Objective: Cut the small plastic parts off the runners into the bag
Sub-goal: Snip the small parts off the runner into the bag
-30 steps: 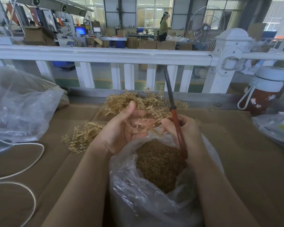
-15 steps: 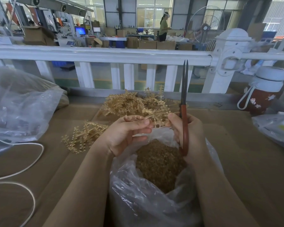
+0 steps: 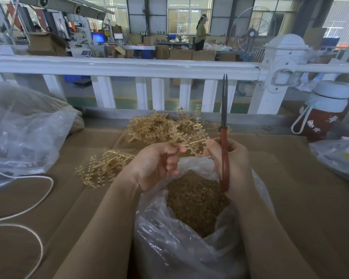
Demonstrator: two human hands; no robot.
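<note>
My left hand [image 3: 159,166] pinches the end of a tan plastic runner [image 3: 191,141] with small parts along its branches, held just above the open clear bag [image 3: 169,244]. The bag's mouth shows a heap of cut tan parts [image 3: 195,200]. My right hand [image 3: 230,160] grips red-handled scissors [image 3: 224,150] upright, blades together and pointing up past the railing; its fingertips also touch the runner's other end. A pile of tan runners [image 3: 155,127] lies on the cardboard behind my hands, and a smaller heap of tan runners [image 3: 101,168] lies to the left.
Brown cardboard [image 3: 290,188] covers the table. A large clear bag [image 3: 22,129] sits at left with a white cord [image 3: 38,198] in front. A red bottle with a white lid [image 3: 322,115] and another plastic bag [image 3: 336,156] stand at right. A white railing [image 3: 129,67] borders the far edge.
The scissors swung from leaning left to upright. My left hand turned from palm-up to pinching a fresh runner drawn from the pile, now held between both hands over the bag.
</note>
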